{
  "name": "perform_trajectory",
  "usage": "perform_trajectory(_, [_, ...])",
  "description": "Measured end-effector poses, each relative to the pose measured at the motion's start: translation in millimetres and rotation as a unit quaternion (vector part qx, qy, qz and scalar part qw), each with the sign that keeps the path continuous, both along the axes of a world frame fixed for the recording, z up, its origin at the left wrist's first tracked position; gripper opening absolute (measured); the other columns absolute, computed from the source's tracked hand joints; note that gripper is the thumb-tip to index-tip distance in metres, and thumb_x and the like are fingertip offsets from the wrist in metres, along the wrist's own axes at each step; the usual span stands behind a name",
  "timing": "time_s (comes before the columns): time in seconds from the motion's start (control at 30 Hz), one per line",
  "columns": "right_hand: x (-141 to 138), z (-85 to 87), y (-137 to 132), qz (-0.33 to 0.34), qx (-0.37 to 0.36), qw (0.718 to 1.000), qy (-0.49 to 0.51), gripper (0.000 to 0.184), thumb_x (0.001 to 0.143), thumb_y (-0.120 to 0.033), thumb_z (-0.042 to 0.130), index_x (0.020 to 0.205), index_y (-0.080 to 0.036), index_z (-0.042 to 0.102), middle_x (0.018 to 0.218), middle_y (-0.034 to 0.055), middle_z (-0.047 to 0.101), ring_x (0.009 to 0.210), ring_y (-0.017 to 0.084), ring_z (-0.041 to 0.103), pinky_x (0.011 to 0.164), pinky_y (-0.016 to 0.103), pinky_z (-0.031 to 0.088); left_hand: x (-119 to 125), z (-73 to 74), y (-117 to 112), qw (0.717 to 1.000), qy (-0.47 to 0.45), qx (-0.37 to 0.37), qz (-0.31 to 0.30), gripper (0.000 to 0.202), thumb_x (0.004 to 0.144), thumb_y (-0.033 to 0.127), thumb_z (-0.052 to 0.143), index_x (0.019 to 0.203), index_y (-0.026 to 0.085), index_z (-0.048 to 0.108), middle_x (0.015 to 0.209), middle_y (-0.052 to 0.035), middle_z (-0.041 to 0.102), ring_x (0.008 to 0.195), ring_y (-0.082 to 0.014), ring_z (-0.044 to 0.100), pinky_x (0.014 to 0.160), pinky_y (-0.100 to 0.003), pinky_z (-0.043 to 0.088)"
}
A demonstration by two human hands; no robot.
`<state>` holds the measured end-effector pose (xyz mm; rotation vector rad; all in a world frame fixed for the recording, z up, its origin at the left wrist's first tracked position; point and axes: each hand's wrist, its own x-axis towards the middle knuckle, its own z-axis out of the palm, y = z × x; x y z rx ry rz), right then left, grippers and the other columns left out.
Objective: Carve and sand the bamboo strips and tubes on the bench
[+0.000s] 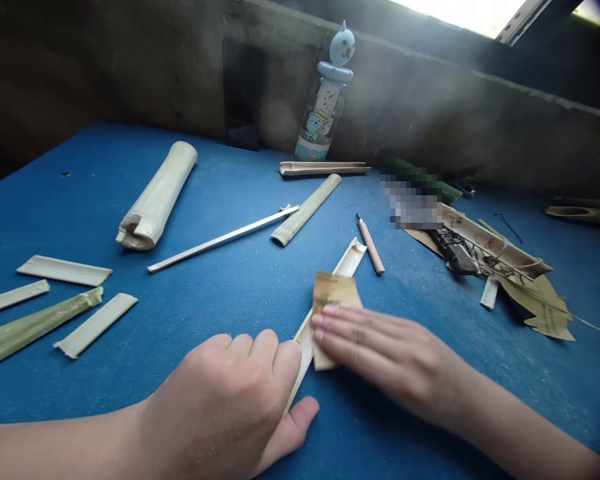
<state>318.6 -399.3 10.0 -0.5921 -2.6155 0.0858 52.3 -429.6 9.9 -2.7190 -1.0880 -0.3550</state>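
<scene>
My left hand (240, 393) is closed around the near end of a split bamboo strip (350, 259), its thumb out along the right side. The strip slants away from me with its hollow, pale inner face up. Across its middle lies a tan piece of sandpaper (337, 288). My right hand (385, 350) presses the sandpaper onto the strip with fingers laid flat and together; the thumb is hidden. Just beyond the strip's far end rests a small carving tool (371, 245) with a wooden handle and dark tip.
A thick bamboo tube (163, 193), a thin square stick (225, 239) and a bamboo slat (307, 210) lie further back. Several bamboo pieces (97, 325) are at left. A bottle (323, 110) stands by the wall. A dark-handled tool (455, 250) lies among scraps at right, partly blurred.
</scene>
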Motion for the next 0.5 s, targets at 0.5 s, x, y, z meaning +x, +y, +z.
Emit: perform_trajectory(0.5, [4,-1.2,6,-0.06,0.024,0.998,-0.016,0.038,0.109,-0.005,0.049,0.14,-0.008,0.069,0.146,0.017,0.072,0.147,0.028,0.06,0.125,0.045,0.052,-2,1.5,1,1.0,-0.014,-0.005,-0.003,0.023,0.095,0.044,0.052,0.079,0.028,0.05,0.065,0.0016,0.052,0.05,-0.0219,0.05,0.046,-0.039,0.036])
